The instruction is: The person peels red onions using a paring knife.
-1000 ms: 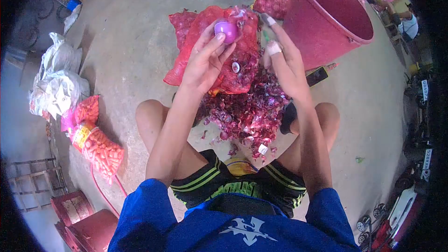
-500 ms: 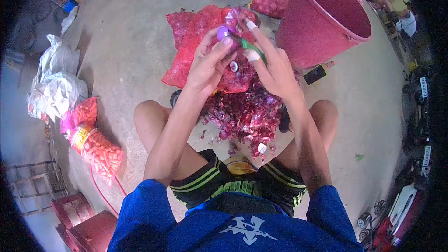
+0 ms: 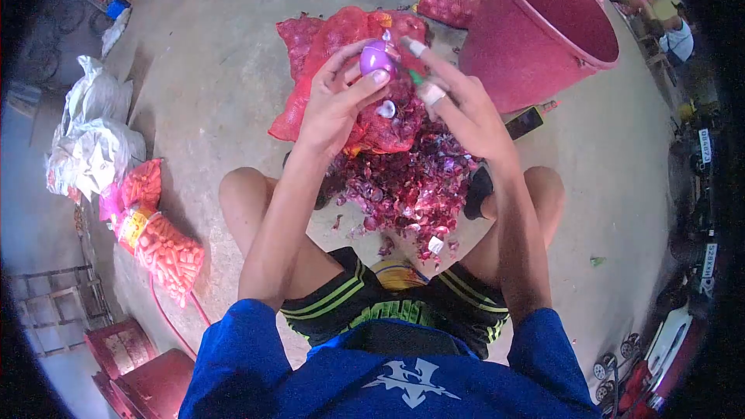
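A peeled-looking, shiny purple onion [image 3: 377,60] sits in the fingers of my left hand [image 3: 335,105], thumb across its near side. Close by on the right, my right hand [image 3: 466,112] has white tape on its thumb and a finger. It is closed around a small green-handled knife [image 3: 417,77], mostly hidden by the fingers. Below both hands spreads a heap of purple onion skins [image 3: 411,190]. Red mesh sacks [image 3: 310,101] of onions lie just beyond, partly behind my left hand.
A large dark-pink tub [image 3: 504,54] stands at the right, with a phone [image 3: 525,122] on the floor near its base. Another onion sack [image 3: 448,6] lies behind. White sacks [image 3: 101,140] and a bag of orange produce [image 3: 172,254] are at the left.
The onion has turned in my left hand, showing more smooth purple surface. My right hand has drawn slightly back and down from it, with the green handle less visible.
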Available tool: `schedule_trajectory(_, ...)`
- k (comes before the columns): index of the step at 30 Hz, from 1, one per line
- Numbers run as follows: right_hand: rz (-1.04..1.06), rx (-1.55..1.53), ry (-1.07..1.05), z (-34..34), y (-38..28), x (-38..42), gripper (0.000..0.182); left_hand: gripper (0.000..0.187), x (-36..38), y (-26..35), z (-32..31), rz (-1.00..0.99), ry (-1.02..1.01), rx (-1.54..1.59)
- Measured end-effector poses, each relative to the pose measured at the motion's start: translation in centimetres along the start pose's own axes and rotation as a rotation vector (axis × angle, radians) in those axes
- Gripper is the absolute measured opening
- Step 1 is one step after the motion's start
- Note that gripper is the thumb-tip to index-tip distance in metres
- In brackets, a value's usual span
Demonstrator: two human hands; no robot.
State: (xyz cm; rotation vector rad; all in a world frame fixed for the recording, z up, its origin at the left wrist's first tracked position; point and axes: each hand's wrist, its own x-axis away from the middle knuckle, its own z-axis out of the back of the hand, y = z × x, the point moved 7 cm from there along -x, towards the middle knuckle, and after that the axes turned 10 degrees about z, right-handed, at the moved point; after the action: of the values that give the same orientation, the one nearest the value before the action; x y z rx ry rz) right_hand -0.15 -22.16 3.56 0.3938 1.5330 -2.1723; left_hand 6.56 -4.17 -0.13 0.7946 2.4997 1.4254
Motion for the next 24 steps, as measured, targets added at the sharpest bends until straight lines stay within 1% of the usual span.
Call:
schedule_trajectory(2, 0.058, 0.112, -0.04, -0.4, -1.1, -0.1, 0.056, 0.061, 0.1, 0.0, 0.0, -0.002, 0.004, -0.001)
schedule_trajectory(3, 0.129, 0.11, 0.011, -0.4, -0.9, -0.1, 0.054, 0.06, 0.1, 0.1, 0.0, -0.015, 0.005, -0.011)
schedule_trajectory(8, 0.092, 0.201, -0.048, 0.0, -1.0, 0.0, 0.054, 0.056, 0.2, 0.4, 0.0, -0.026, -0.007, -0.094)
schedule_trajectory(13, 0.083, 0.286, -0.089, 0.0, -0.6, 0.0, 0.051, 0.057, 0.3, 0.0, 0.1, 0.036, -0.028, -0.156)
schedule_trajectory(15, 0.099, 0.19, 0.03, 0.5, -1.1, -0.4, 0.051, 0.057, 0.2, -0.3, 0.2, 0.054, -0.036, -0.148)
schedule_trajectory(19, 0.085, 0.148, 0.083, 0.6, -0.1, -0.3, 0.049, 0.06, 0.0, -0.2, -0.1, 0.085, -0.071, -0.13)
schedule_trajectory(20, -0.007, 0.147, 0.078, 0.8, 0.2, -0.3, 0.048, 0.06, -0.1, -0.3, 0.2, 0.083, -0.07, -0.131)
schedule_trajectory(21, -0.1, 0.145, 0.075, 0.9, 0.6, -0.1, 0.048, 0.064, -0.1, -0.3, 0.2, 0.043, -0.106, -0.168)
schedule_trajectory(22, -0.099, 0.145, 0.076, 1.0, 1.0, -0.1, 0.048, 0.069, -0.1, 0.1, -0.3, 0.003, -0.143, -0.205)
schedule_trajectory(23, -0.026, 0.135, 0.144, 1.4, 1.2, -0.3, 0.046, 0.069, 0.1, 0.2, -0.5, 0.003, -0.144, -0.206)
schedule_trajectory(24, 0.046, 0.126, 0.212, 1.9, 1.2, -0.3, 0.045, 0.073, 0.4, 0.1, -1.0, 0.004, -0.187, -0.152)
